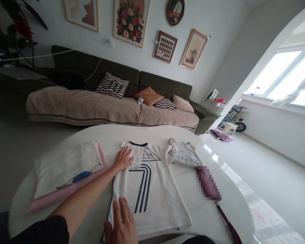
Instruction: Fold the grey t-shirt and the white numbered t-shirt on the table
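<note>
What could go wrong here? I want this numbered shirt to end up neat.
The left hand pins the folded sleeve and the right hand presses the hem of the white shirt; lifting either may let the fold spring open. The hem lies near the table edge, so it might slide off.

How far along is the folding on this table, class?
Done: a folded white and pink stack lies at left. In hand: left hand and right hand press one side of the white number 7 shirt inward. Left: the grey shirt lies crumpled.
</note>
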Tool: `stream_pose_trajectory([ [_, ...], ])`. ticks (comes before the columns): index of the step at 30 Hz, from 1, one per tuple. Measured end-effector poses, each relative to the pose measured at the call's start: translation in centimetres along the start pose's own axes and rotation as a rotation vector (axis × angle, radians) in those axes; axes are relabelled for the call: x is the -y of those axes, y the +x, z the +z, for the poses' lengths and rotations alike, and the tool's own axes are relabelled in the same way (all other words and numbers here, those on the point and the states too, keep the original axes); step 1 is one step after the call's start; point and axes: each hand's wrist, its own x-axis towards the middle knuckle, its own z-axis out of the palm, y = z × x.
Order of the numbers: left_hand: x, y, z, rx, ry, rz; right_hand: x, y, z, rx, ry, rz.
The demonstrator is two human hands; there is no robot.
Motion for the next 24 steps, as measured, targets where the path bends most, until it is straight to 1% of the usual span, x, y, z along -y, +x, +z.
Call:
stream_pose_trajectory([
  [2, 0.1, 0.1, -0.2, 0.015, 0.004, 0.001, 0.6, 0.7, 1.2, 0.073, 0.021, -0.093],
  [4, 0.1, 0.3, -0.4, 0.030, 0.008, 0.000, 0.3, 0.5, 2.1, 0.169, 0.056, -0.138],
  [5, 0.1, 0.3, -0.6, 0.036, 0.010, -0.002, 0.0, 0.3, 2.5, 0.197, 0.070, -0.145],
  [7, -0.3, 0.4, -1.0, 0.040, 0.012, -0.012, -0.8, -0.2, 2.7, 0.220, 0.086, -0.156],
  [9, -1.1, 0.1, -1.4, 0.029, 0.014, -0.027, -1.2, -0.5, 2.6, 0.217, 0.085, -0.158],
  [11, -2.1, -0.8, -1.9, 0.002, 0.013, -0.029, -1.4, -0.5, 2.7, 0.198, 0.084, -0.160],
  [13, -3.2, -2.3, -2.1, -0.028, 0.009, -0.007, -1.3, -0.4, 2.9, 0.170, 0.106, -0.162],
  [15, -3.8, -4.2, -1.9, -0.034, 0.005, 0.026, -1.1, -0.4, 3.0, 0.159, 0.189, -0.169],
  [16, -3.9, -5.2, -1.7, -0.027, 0.005, 0.042, -1.2, -0.3, 2.8, 0.160, 0.268, -0.168],
  [18, -3.9, -6.8, -1.1, -0.009, 0.007, 0.062, -1.8, 0.1, 1.4, 0.167, 0.475, -0.128],
  [20, -3.8, -7.7, -0.6, -0.003, 0.009, 0.069, -3.6, 1.4, -1.1, 0.158, 0.635, -0.005],
  [21, -3.7, -7.9, -0.4, -0.005, 0.008, 0.070, -5.0, 2.5, -2.7, 0.148, 0.627, 0.083],
  [22, -3.7, -8.0, -0.4, -0.008, 0.007, 0.069, -6.8, 3.9, -4.3, 0.126, 0.560, 0.203],
  [24, -3.7, -7.9, -0.4, -0.010, 0.002, 0.071, -11.0, 7.3, -7.3, -0.003, 0.466, 0.353],
])
